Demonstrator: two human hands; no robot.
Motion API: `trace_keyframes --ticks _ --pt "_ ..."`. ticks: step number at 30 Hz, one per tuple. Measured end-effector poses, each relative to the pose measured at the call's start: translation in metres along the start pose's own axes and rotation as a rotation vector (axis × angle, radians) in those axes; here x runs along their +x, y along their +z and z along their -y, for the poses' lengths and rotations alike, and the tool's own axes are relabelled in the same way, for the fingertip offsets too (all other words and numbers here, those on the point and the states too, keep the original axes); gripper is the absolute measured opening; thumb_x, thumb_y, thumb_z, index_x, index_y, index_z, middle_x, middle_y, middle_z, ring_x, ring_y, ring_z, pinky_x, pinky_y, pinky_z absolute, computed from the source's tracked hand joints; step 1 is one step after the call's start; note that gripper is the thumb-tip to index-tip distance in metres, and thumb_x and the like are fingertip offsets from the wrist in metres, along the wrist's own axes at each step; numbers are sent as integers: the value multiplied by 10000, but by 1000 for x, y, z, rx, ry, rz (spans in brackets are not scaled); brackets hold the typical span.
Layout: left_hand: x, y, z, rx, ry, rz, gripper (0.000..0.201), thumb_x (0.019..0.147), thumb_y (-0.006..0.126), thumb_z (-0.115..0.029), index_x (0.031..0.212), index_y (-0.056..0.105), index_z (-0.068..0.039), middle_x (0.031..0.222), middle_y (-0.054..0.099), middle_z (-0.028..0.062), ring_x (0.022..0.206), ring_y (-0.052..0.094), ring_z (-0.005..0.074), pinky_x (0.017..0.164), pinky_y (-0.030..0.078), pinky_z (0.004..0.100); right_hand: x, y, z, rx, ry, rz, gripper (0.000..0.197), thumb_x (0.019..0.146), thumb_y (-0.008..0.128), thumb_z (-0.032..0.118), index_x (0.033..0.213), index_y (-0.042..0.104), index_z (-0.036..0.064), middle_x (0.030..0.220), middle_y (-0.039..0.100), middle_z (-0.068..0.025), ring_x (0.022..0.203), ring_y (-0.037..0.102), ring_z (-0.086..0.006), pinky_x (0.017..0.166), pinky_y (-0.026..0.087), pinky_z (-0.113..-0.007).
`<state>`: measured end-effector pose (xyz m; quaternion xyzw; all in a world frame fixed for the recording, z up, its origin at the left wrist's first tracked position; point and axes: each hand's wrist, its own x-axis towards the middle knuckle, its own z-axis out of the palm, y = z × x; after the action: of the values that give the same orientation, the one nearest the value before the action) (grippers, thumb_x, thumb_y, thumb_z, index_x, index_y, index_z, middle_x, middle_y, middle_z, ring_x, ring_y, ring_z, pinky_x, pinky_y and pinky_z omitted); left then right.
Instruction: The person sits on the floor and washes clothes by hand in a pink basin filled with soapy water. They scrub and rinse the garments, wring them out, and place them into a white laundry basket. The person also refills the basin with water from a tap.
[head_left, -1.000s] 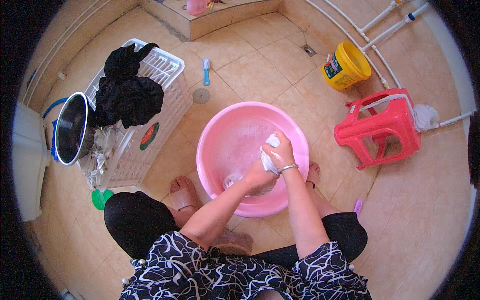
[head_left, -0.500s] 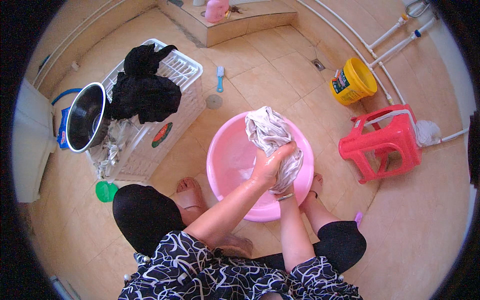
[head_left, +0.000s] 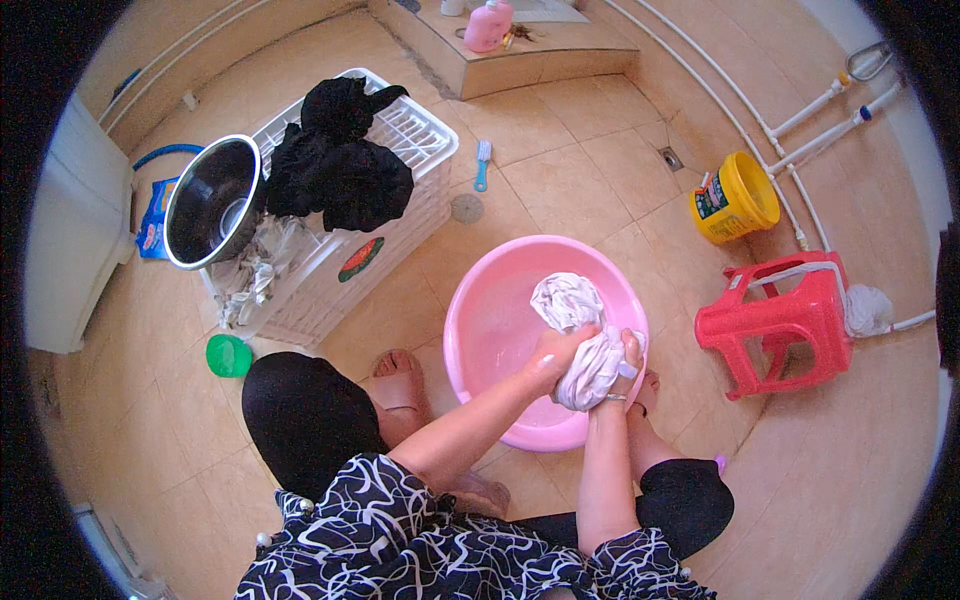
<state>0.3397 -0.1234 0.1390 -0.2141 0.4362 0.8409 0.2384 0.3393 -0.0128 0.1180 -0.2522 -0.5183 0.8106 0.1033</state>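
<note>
A bunched pale garment (head_left: pixel 568 300) hangs over the pink basin (head_left: pixel 470 290), twisted into a thick roll. My left hand (head_left: pixel 556 358) grips it from the left, fingers wrapped round its middle. On the other side my right hand (head_left: pixel 624 368) is closed round the garment's right part, a bracelet at its wrist. Both hands are over the right half of the basin. The cloth's lower end bulges out between my wrists. A little pale water or suds seems to lie in the basin's bottom.
Left of the basin stands a white plastic crate (head_left: pixel 430 140) bearing black clothes (head_left: pixel 350 180), a dark metal bowl (head_left: pixel 212 205) and crumpled light cloth (head_left: pixel 262 270). A blue brush (head_left: pixel 482 168) lies beyond. To the right are a yellow bucket (head_left: pixel 735 200) and a red stool (head_left: pixel 780 325) on its side.
My hands have turned the garment, and its upper end now sits lower and more tightly bunched. My right hand's fingers have come into sight. The whole view has shifted a little.
</note>
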Motion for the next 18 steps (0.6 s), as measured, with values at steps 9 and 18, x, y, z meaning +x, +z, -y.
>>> trace_keyframes --ticks 9,18 --pt "19 -20 -75 -246 330 -214 368 649 603 -219 868 530 67 810 552 92 706 519 160 643 421 286 -13 61 30 177 228 395 460 787 409 459 1028 447 69 983 511 -42 879 487 -174 748 393 -292" --pt "19 -62 -260 452 1199 -654 456 633 595 -384 906 544 -22 877 569 141 836 550 227 711 412 306 -7 19 -27 -417 477 468 243 776 511 247 946 468 78 749 547 -68 631 513 -122 531 425 -240"
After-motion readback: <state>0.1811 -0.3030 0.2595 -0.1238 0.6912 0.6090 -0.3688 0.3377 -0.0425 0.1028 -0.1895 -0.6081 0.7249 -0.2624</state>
